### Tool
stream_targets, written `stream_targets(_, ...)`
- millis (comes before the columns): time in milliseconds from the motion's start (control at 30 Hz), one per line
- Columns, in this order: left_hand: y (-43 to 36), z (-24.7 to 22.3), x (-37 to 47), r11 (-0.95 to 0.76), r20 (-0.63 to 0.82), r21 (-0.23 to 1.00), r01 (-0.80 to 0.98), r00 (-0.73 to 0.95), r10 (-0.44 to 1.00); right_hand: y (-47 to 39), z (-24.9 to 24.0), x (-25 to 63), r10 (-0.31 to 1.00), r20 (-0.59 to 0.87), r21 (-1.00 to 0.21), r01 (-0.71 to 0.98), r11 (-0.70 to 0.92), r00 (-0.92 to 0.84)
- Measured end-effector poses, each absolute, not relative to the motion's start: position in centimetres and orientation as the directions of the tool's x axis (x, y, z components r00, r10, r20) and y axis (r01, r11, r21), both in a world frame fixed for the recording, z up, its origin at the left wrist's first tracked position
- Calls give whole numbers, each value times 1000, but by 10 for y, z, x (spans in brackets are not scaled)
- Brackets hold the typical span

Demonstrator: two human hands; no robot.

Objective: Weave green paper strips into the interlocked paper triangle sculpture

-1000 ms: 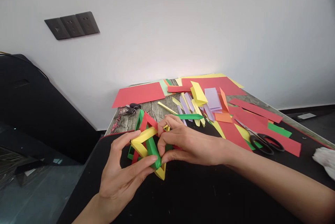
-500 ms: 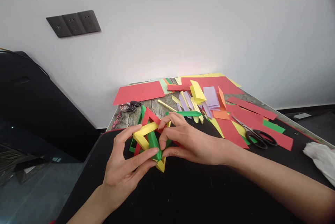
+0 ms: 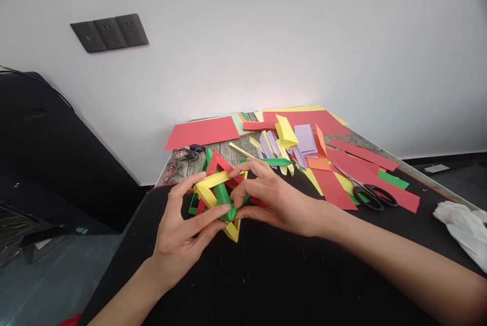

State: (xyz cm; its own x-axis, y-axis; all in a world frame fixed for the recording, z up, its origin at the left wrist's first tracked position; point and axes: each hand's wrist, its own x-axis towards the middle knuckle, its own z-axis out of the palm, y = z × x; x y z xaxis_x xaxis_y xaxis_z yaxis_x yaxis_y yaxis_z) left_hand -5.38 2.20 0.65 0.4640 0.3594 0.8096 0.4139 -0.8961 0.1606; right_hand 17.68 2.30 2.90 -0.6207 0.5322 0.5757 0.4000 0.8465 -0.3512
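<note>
A folded-paper frame of interlocked red, yellow and green strips (image 3: 213, 180) is held between both hands above the black mat. My left hand (image 3: 182, 237) grips it from the left, its index finger at the upper yellow corner and its thumb on the green strip (image 3: 224, 198). From the right, my right hand (image 3: 272, 196) pinches the green strip's lower tip, close to the left thumb. The fingers hide part of the frame's right side. Behind the right hand lies a loose green folded strip (image 3: 276, 162).
Black-handled scissors (image 3: 375, 197) lie on red paper (image 3: 333, 189) at the right. Purple and yellow folded strips (image 3: 270, 145) are behind the hands. Small dark-handled snips (image 3: 194, 150) rest at the back left. A white crumpled cloth (image 3: 460, 227) sits at the right edge.
The paper frame is slightly higher in view, with both hands still gripping it. The view has shifted a little; the scissors and cloth appear slightly further left.
</note>
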Motion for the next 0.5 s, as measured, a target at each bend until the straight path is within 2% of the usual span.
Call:
stream_targets(233, 16, 8, -52, -845, 841, 48, 532, 435, 321, 19, 28, 176, 503, 594, -305, 402, 863, -628)
stream_targets(367, 5, 10, -47, -799, 894, 33, 601, 341, 293, 18, 28, 174, 490, 616, -304, 388, 870, -616)
stream_targets(500, -7, 11, -39, -791, 888, 0, 612, 364, 282, 15, 28, 173, 498, 626, -273, 429, 861, -600)
